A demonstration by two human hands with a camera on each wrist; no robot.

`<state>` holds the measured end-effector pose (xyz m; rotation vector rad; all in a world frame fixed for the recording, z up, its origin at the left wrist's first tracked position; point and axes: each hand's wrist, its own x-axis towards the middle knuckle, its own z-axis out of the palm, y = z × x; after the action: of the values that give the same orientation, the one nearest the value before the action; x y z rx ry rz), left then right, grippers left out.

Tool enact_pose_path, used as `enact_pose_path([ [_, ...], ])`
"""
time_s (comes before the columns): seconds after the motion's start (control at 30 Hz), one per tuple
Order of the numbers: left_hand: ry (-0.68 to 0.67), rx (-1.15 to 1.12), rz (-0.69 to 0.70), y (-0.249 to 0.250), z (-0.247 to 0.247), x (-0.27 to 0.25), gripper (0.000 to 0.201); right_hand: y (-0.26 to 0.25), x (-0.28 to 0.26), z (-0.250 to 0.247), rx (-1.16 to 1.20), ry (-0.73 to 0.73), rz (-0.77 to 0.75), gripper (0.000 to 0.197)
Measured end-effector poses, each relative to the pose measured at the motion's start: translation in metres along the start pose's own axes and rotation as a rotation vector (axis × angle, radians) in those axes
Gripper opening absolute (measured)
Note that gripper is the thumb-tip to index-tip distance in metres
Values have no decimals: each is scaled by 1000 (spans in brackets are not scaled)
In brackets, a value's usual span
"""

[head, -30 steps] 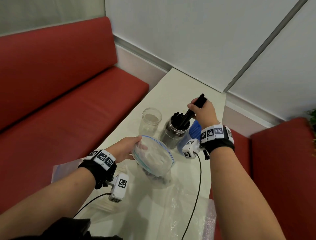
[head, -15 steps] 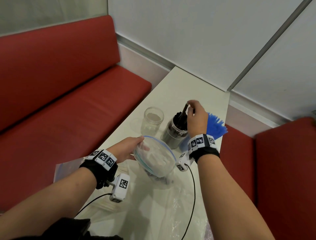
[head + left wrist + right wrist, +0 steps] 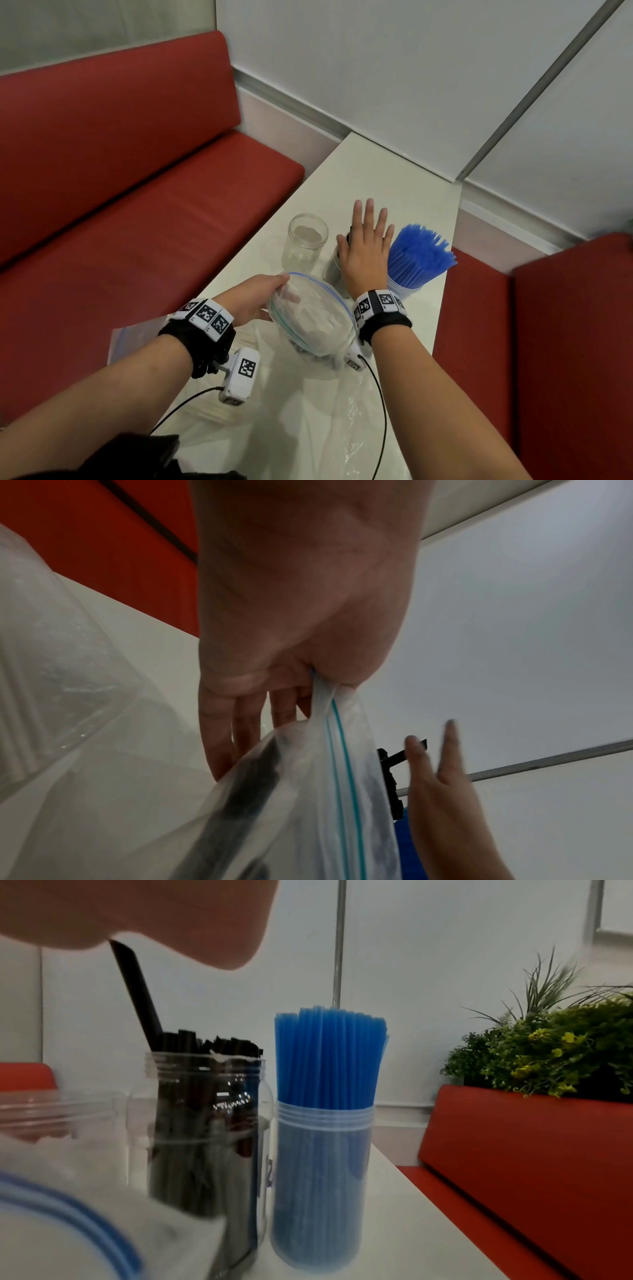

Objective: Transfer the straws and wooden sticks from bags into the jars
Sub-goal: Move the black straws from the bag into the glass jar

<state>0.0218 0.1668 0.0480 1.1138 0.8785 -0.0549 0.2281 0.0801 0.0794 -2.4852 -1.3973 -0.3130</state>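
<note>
The right hand (image 3: 364, 251), fingers (image 3: 369, 212) spread flat, pressed on the black straws (image 3: 202, 1053). The left hand (image 3: 255, 299) pinched the zip bag (image 3: 313, 317). The jar (image 3: 205, 1150) bore no legible label.

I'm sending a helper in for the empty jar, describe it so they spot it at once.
On the white table between the red benches, three jars stand in a row. The empty jar is at the left end; the others hold black straws and blue straws.
</note>
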Motion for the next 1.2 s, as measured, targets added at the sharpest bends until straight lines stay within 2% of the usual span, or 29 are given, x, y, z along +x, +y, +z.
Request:
enact_pose_path([
  [0.1,2,11,5,3,2,-2,39,6,-13,12,-113,-236,78,63],
  [0.17,10,16,8,5,2,-3,38,12,-19,17,-105,-326,137,66],
  [0.3,23,28,4,7,5,-6,38,12,-14,10,-4,-219,171,68],
  [0.33,24,29,4,7,6,-7,38,13,-12,8,22,-231,188,69],
  [0.43,25,40,2,7,8,-10,39,17,-10,1,111,-413,242,72],
  [0.47,28,47,1,7,9,-11,39,19,-10,-2,155,-395,257,70],
  [0.5,30,56,1,7,10,-12,40,19,-10,-7,211,-317,265,67],
  [0.6,19,91,-6,8,12,-15,42,9,-20,-22,479,-6,230,47],
  [0.63,9,101,-13,8,12,-17,41,2,-27,-26,588,53,222,39],
  [0.67,-6,110,-17,8,13,-19,39,-6,-35,-29,683,53,222,33],
  [0.73,-53,113,-2,6,16,-21,36,-20,-53,-28,851,-98,232,30],
  [0.8,-89,85,41,4,18,-22,37,-31,-71,-23,920,-343,240,32],
  [0.9,-82,36,120,3,22,-24,35,-34,-97,-9,753,-617,238,25],
  [0.97,-79,-28,158,3,23,-24,39,-33,-114,0,672,-752,233,37],
  [1.07,-111,-73,153,0,23,-24,43,-34,-132,9,763,-835,257,61],
  [1.2,-174,-29,154,-3,27,-27,41,-36,-139,17,579,-757,281,63],
])
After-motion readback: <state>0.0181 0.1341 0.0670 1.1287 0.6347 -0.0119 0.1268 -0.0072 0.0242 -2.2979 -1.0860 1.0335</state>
